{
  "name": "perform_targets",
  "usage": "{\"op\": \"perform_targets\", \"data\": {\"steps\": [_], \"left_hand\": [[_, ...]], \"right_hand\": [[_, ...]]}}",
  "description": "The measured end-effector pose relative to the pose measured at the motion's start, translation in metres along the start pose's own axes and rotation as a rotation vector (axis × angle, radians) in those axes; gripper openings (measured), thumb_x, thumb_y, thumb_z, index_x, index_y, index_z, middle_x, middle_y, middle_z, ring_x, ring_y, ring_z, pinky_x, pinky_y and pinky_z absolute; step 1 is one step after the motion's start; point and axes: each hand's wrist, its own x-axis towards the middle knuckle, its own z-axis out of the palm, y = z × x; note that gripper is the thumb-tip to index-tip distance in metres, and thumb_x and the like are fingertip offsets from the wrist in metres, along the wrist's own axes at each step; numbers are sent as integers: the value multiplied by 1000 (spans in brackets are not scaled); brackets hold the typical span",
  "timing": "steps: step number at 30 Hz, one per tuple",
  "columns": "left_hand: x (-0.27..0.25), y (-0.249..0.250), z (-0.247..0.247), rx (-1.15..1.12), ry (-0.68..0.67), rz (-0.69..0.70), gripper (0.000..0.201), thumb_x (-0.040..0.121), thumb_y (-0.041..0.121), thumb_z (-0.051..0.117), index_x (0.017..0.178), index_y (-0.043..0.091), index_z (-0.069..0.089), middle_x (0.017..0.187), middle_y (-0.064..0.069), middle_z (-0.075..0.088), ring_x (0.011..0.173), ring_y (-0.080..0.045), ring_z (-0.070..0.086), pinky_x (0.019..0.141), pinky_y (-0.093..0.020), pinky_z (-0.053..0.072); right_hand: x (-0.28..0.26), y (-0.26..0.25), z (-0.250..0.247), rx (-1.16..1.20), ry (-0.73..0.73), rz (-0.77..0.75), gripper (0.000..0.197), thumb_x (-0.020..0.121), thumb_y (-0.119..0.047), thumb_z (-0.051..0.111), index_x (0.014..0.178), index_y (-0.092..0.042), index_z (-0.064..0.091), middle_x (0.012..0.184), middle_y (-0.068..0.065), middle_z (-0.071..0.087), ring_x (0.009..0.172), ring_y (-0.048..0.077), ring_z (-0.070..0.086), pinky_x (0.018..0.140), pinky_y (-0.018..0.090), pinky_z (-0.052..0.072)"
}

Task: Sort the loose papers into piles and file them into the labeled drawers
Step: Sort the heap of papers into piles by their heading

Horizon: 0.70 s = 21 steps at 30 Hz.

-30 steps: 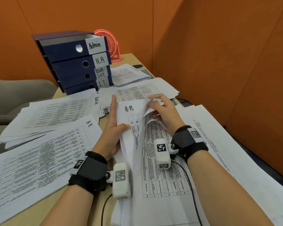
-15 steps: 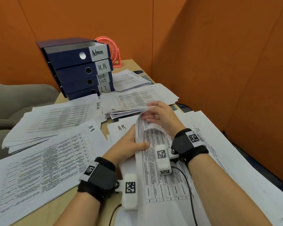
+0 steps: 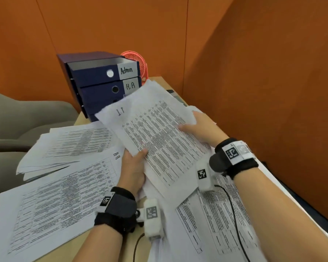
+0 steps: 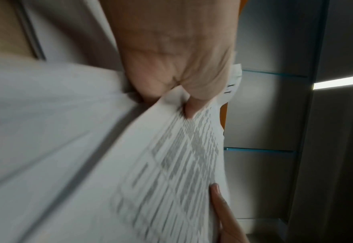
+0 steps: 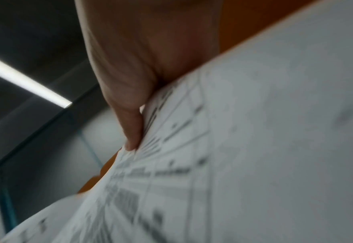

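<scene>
Four-drawer blue file unit [image 3: 100, 86] stood at far left of desk [image 3: 80, 241], "Admin" and "H.R" labels readable. "I.T" sheet [image 3: 155, 137] was held tilted in the air just near of it, left hand [image 3: 133, 167] pinching its near edge, right hand [image 3: 201, 127] gripping its right edge. Risk, as judged: limp paper might buckle or catch the H.R pile [image 3: 51, 201] below and scatter it. Wrist views alone showed thumbs clamped on print; head view alone showed labels
</scene>
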Motion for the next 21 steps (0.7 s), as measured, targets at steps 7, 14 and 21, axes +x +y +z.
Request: {"op": "perform_targets", "data": {"steps": [7, 14, 21], "left_hand": [[16, -5, -15, 7, 275, 151, 37, 98, 17, 49, 128, 39, 48, 123, -4, 61, 111, -28, 61, 91, -51, 53], [16, -4, -10, 59, 127, 214, 35, 98, 15, 52, 131, 25, 46, 128, 3, 61, 120, -15, 57, 104, -39, 44], [14, -9, -14, 262, 111, 148, 28, 91, 5, 57, 116, 15, 61, 111, 4, 63, 104, -11, 59, 85, -17, 46]], "right_hand": [[-1, 33, -17, 474, -413, 339, 37, 85, -14, 73, 120, -10, 62, 104, 7, 75, 67, 15, 69, 50, 18, 54], [21, 45, -2, 693, -269, 369, 28, 93, -6, 62, 121, -5, 62, 107, 12, 70, 52, 6, 48, 41, 9, 42], [62, 44, -24, 1045, 318, 420, 16, 99, -9, 56, 108, 4, 55, 80, 10, 55, 38, 2, 52, 41, 9, 42]]}}
